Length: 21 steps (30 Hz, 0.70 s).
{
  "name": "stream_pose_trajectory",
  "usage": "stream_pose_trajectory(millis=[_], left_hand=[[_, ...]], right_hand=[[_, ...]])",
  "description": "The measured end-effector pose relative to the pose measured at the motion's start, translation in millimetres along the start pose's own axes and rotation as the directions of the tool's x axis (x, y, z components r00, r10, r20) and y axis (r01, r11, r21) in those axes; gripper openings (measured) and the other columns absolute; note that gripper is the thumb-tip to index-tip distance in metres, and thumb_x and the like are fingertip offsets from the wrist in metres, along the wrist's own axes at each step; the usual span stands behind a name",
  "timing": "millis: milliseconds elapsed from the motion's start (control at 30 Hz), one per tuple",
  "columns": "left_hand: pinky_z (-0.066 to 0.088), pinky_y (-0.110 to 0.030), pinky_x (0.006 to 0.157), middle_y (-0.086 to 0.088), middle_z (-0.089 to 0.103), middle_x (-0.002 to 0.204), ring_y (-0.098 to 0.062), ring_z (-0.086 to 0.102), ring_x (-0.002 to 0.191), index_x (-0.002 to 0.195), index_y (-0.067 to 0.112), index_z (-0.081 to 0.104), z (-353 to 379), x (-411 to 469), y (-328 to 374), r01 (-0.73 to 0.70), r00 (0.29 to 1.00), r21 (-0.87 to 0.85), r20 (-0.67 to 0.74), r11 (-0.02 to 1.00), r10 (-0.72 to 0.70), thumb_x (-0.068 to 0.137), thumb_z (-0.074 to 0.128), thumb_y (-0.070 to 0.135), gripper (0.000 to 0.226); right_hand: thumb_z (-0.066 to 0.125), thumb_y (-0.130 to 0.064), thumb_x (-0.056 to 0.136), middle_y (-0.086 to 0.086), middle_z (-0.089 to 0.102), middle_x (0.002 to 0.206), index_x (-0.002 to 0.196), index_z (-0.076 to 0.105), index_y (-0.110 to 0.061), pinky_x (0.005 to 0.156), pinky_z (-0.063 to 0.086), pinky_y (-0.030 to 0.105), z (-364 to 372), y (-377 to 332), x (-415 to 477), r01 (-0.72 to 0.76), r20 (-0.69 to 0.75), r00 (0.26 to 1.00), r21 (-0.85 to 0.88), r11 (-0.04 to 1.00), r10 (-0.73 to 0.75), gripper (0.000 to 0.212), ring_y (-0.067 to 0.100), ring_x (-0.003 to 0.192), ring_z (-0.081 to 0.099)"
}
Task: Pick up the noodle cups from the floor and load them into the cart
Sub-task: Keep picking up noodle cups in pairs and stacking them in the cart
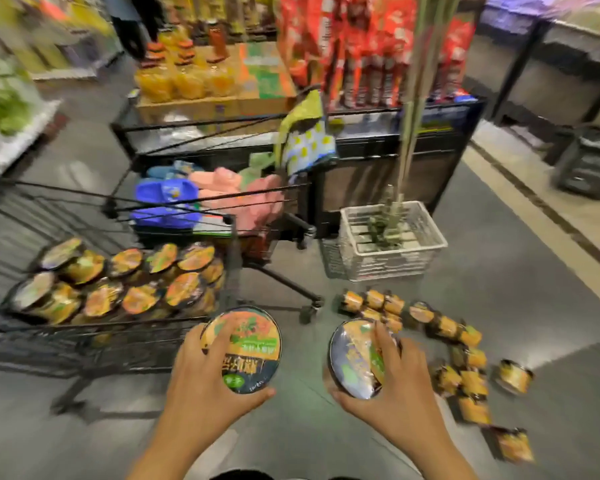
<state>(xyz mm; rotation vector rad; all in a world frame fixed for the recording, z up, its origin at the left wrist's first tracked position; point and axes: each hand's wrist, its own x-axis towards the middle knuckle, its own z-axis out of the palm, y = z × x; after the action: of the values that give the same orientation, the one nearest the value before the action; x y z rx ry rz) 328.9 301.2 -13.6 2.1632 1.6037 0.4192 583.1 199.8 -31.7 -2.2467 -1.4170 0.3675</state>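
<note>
My left hand (201, 375) grips a round noodle cup (253, 355) with an orange and black lid, held just right of the black wire cart (84, 344). My right hand (395, 379) grips a second noodle cup (352, 362), tilted so its lid faces left. Several noodle cups (118, 282) lie packed in the cart's basket on the left. More noodle cups (461, 358) lie scattered on the grey floor to the right of my hands.
A second black cart (201, 157) holding blue and pink slippers stands behind the first. A white wire basket (388, 251) with plant stalks sits on the floor at centre right. Shelves of juice bottles and red packets stand beyond. A dark crate (589, 164) is at far right.
</note>
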Motion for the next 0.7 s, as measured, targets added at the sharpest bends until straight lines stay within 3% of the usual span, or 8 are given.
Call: stream_pose_trajectory(millis=[167,300,433,533,700], left_hand=[[0.043,-0.048,0.101,-0.004,0.026,0.140,-0.032,0.037,0.127,0.148,0.041,0.025,-50.2,0.4,-87.1,0.194,0.978,-0.053,-0.071,0.980,-0.197,0.040,0.057,0.090,0.123],[0.047,-0.053,0.097,-0.003,0.028,0.139,-0.033,0.041,0.124,0.145,0.039,0.032,-67.6,4.6,-138.7,0.300,0.938,-0.102,-0.149,0.948,-0.313,0.041,0.058,0.094,0.120],[0.042,-0.052,0.103,-0.001,0.027,0.139,-0.032,0.037,0.128,0.146,0.036,0.034,-71.5,28.0,-169.4,0.422,0.870,-0.205,-0.181,0.883,-0.458,0.038,0.063,0.091,0.124],[0.038,-0.050,0.108,-0.002,0.024,0.145,-0.030,0.033,0.132,0.149,0.034,0.029,-73.0,59.3,-182.9,0.519,0.791,-0.308,-0.180,0.797,-0.584,0.040,0.073,0.070,0.123],[0.036,-0.046,0.111,0.002,0.023,0.143,-0.028,0.033,0.133,0.147,0.036,0.031,-67.9,127.8,-208.8,0.644,0.604,-0.438,-0.213,0.628,-0.768,0.042,0.086,0.056,0.120]], right_hand=[[0.060,-0.088,0.050,-0.003,0.038,0.121,0.148,0.025,-0.032,0.096,0.040,0.031,61.2,-85.4,28.8,0.137,0.201,0.971,-0.011,0.991,-0.132,0.117,0.020,0.114,0.040],[0.058,-0.090,0.050,-0.001,0.038,0.126,0.148,0.024,-0.033,0.099,0.042,0.034,93.1,-132.2,56.2,0.228,0.247,0.945,-0.026,0.973,-0.215,0.118,0.021,0.120,0.039],[0.055,-0.091,0.049,-0.004,0.026,0.136,0.151,0.003,-0.039,0.107,0.033,0.032,105.9,-158.3,104.0,0.273,0.415,0.876,-0.004,0.962,-0.247,0.126,0.018,0.131,0.024],[0.056,-0.091,0.050,-0.006,0.025,0.135,0.150,0.002,-0.040,0.107,0.033,0.031,121.1,-178.1,157.2,0.326,0.478,0.831,-0.002,0.945,-0.285,0.124,0.016,0.129,0.024],[0.063,-0.086,0.051,-0.005,0.029,0.124,0.149,0.009,-0.039,0.103,0.033,0.028,174.9,-229.9,260.7,0.429,0.578,0.718,0.073,0.900,-0.389,0.121,0.018,0.126,0.030]])
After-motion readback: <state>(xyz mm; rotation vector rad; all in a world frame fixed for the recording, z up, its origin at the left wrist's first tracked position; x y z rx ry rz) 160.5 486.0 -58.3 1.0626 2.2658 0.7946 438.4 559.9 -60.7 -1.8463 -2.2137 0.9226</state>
